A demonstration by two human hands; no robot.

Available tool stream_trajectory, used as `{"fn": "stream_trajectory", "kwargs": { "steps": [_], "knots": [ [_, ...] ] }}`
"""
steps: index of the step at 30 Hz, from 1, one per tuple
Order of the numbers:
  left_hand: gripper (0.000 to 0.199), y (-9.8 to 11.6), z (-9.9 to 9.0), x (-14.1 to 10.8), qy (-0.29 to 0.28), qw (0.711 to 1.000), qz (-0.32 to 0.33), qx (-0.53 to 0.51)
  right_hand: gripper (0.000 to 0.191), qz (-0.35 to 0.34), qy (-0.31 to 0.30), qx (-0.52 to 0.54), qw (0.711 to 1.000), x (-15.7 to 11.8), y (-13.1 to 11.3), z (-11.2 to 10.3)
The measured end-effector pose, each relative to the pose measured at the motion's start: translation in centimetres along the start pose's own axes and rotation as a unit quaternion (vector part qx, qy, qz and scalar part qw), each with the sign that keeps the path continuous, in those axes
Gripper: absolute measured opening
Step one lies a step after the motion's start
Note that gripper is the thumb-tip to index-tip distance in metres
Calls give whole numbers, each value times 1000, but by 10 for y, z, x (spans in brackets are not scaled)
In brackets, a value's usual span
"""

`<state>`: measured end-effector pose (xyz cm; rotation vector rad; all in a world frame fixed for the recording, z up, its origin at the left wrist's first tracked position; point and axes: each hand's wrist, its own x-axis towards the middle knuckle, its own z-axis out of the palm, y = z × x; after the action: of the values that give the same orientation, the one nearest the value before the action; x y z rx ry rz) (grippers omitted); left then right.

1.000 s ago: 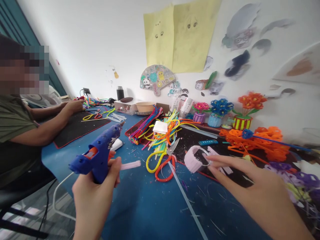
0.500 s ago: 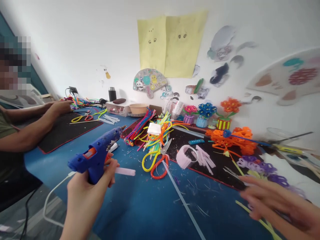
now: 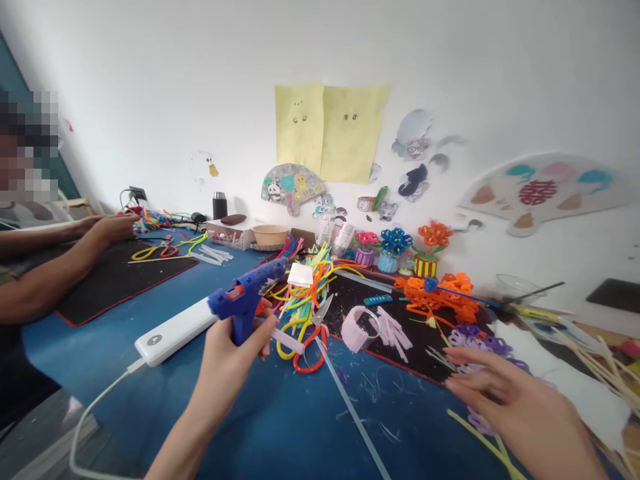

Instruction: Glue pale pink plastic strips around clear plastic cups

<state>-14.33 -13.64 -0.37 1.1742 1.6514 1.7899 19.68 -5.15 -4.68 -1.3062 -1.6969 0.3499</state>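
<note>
My left hand [image 3: 237,347] is closed round the handle of a blue glue gun [image 3: 245,297], its nozzle pointing up and to the right. A short pale pink strip [image 3: 289,342] sticks out from the same fingers. My right hand [image 3: 505,393] is at the right, thumb and forefinger near each other on what look like thin metal tweezers [image 3: 440,359]; their rear part is hidden by the hand. Between the hands lie scissors [image 3: 313,340] with one yellow and one red handle, a pale pink ring-shaped piece [image 3: 356,330] and several pink strips [image 3: 395,333].
A long white device [image 3: 175,330] with a cable lies left of my left hand. Bundled pipe cleaners [image 3: 315,267], flower pots [image 3: 387,260], orange loops [image 3: 460,297] and purple loops [image 3: 470,340] stand behind. A translucent stick [image 3: 350,407] lies in front. Another person's hands [image 3: 113,225] work at far left.
The camera view has shifted. My left hand with the glue gun has moved right and a little forward, uncovering the white device. My right hand appears further left.
</note>
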Motion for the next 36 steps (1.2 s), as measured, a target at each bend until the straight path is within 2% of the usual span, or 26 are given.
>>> {"fn": "stream_trajectory", "kwargs": {
  "steps": [5,6,9,12,16,19,21,23,26,29,33,36],
  "knots": [
    [36,1,31,3,-23,998,-38,-41,22,-40,-78,35,995,35,-39,42],
    [36,0,35,3,-28,998,-44,-47,21,-55,-129,50,989,41,-47,49],
    [37,-4,43,3,-47,995,-61,-60,19,-36,-164,152,974,49,-64,69],
    [36,-11,46,6,-65,993,-69,-67,19,-1,-173,173,970,43,-62,84],
    [34,-14,42,8,-76,992,-64,-78,26,39,-201,188,961,32,-42,94],
    [34,-7,34,7,-61,993,-62,-84,23,-18,-219,231,948,31,-34,95],
    [35,-2,30,5,-50,993,-61,-92,19,-81,-197,214,953,30,-41,95],
    [34,-1,28,2,-52,991,-65,-101,17,-118,-200,176,957,24,-55,94],
    [32,-7,33,-3,-68,990,-74,-97,24,-87,-252,187,946,10,-77,97],
    [32,-16,42,-7,-75,990,-79,-87,24,-81,-314,201,924,-1,-86,106],
    [34,-23,50,-12,-84,989,-83,-93,29,-17,-355,205,912,-3,-80,114],
    [30,-25,52,-14,-87,987,-81,-106,38,47,-386,230,892,-3,-72,116]
  ]
}}
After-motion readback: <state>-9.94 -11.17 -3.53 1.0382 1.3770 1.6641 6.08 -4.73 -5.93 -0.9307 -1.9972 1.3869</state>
